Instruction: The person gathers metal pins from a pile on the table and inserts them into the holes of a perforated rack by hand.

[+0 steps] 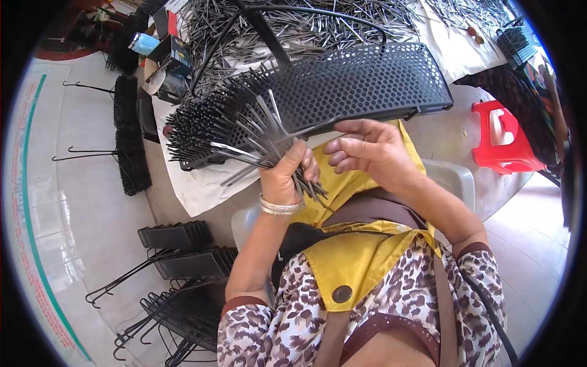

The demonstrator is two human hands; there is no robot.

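Observation:
A thick bundle of thin grey metal rods (264,125) is clasped in my left hand (288,174), which has a bracelet at its wrist. The rods fan out above and below the fist. Just right of the bundle is my right hand (373,153), fingers loosely curled, thumb and index finger apart. One blurred rod sticks out of the bundle toward its index fingertip; whether they touch I cannot tell. Behind both hands lies a black perforated rack (373,79). Many dark rods (208,122) stand upright, packed at the rack's left part.
Loose metal rods (342,24) cover the table behind the rack. Boxes (171,55) and a glass mug (168,85) stand at its left. Black racks with hooked wires (186,260) are stacked on the floor at left. A red stool (498,144) stands at right.

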